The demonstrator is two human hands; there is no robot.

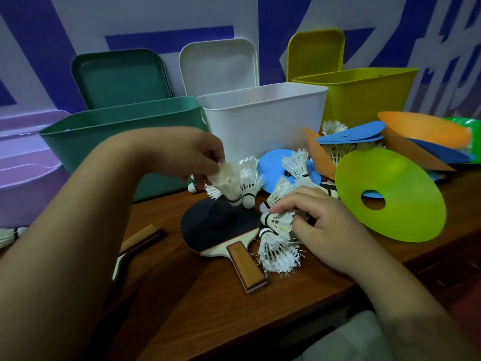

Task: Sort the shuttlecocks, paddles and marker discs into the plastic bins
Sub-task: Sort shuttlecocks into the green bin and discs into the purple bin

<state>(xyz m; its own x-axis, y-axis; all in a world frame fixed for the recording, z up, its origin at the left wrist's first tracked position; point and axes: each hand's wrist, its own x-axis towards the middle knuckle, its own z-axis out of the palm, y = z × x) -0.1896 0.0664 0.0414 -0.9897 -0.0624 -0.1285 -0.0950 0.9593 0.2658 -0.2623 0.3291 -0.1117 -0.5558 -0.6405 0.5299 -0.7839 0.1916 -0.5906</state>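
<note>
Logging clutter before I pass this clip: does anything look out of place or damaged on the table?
Yes. A stray shuttlecock lies alone at the far left edge of the table, away from the pile. The frayed shuttlecock beside the handle of the paddle has ragged, splayed feathers. An orange disc stands tilted in the heap.

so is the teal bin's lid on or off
Off. The teal bin is open on top, and its lid stands upright behind it.

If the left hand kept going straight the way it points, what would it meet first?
Probably the front wall of the white bin; the left hand, gripping a shuttlecock, points forward and right toward it. Depth is unclear, so it could clear the rim instead.
</note>
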